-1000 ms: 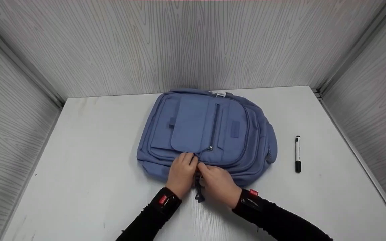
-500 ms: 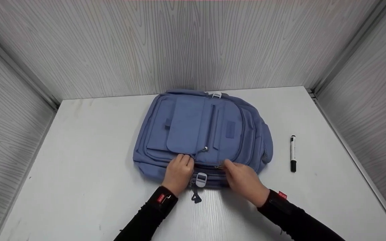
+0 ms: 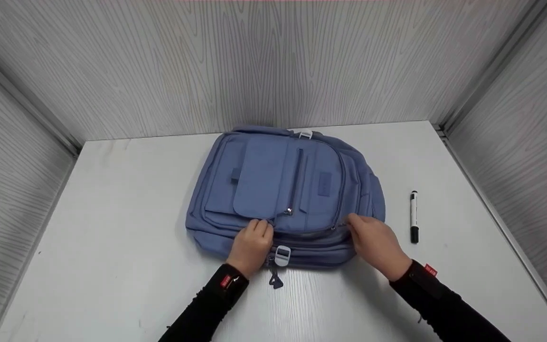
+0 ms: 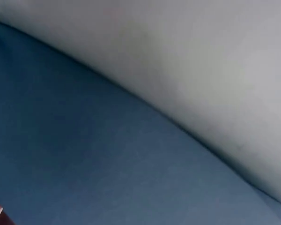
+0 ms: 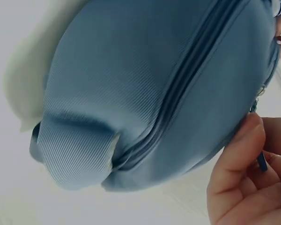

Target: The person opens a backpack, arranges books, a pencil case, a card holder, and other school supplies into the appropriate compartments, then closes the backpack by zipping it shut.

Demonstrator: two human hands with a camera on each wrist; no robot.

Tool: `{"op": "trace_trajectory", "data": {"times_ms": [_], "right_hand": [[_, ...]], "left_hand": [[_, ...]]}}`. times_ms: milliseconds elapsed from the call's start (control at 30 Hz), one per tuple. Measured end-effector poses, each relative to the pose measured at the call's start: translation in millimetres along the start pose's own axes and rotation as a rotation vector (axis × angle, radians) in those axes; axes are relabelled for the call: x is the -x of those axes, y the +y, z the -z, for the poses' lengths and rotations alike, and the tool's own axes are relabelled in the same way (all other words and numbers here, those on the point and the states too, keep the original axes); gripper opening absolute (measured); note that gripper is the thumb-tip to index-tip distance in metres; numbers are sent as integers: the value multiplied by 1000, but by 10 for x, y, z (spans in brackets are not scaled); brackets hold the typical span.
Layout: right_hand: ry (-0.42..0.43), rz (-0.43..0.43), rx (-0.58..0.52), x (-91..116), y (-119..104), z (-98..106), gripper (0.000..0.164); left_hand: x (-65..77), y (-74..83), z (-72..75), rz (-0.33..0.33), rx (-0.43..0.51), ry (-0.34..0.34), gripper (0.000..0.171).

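Observation:
A blue backpack [image 3: 266, 178] lies flat with its front pocket facing up. At its near side my left hand [image 3: 252, 244] grips the fabric edge beside the zipper. Further right, my right hand [image 3: 375, 242] pinches the zipper pull [image 5: 262, 161] between thumb and fingers; the slider [image 5: 261, 91] shows just above the thumb in the right wrist view. Between the hands the pocket's zipper stands parted. A pale strap buckle [image 3: 282, 255] and a dark hanging tag [image 3: 276, 281] are right of my left hand. The left wrist view shows mostly backpack cloth, with a fingertip at the corner.
A black-and-white marker [image 3: 414, 217] lies on the white table [image 3: 126, 213], right of the backpack. Grey wood-grain panels [image 3: 254, 61] rise behind the table and on both sides.
My right hand has slid right along the near edge with the zipper pull, and the zipper has come apart behind it. My left hand keeps its hold beside the zipper.

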State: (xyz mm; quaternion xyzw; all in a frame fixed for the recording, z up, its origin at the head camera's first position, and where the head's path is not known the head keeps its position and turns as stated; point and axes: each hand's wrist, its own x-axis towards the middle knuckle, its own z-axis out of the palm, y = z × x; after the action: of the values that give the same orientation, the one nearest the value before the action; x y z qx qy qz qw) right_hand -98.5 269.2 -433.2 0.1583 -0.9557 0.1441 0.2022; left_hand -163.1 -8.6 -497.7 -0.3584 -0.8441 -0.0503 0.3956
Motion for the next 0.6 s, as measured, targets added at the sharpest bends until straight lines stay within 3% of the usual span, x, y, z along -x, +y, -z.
{"op": "trace_trajectory", "data": {"times_ms": [433, 533, 600], "right_hand": [[46, -68, 3, -186, 164, 26, 12], [44, -79, 5, -194, 168, 7, 11], [36, -84, -1, -181, 152, 6, 11]], "left_hand": [[108, -200, 48, -69, 106, 8, 20], [98, -208, 89, -39, 108, -26, 20], [51, -173, 160, 23, 88, -54, 18]]}}
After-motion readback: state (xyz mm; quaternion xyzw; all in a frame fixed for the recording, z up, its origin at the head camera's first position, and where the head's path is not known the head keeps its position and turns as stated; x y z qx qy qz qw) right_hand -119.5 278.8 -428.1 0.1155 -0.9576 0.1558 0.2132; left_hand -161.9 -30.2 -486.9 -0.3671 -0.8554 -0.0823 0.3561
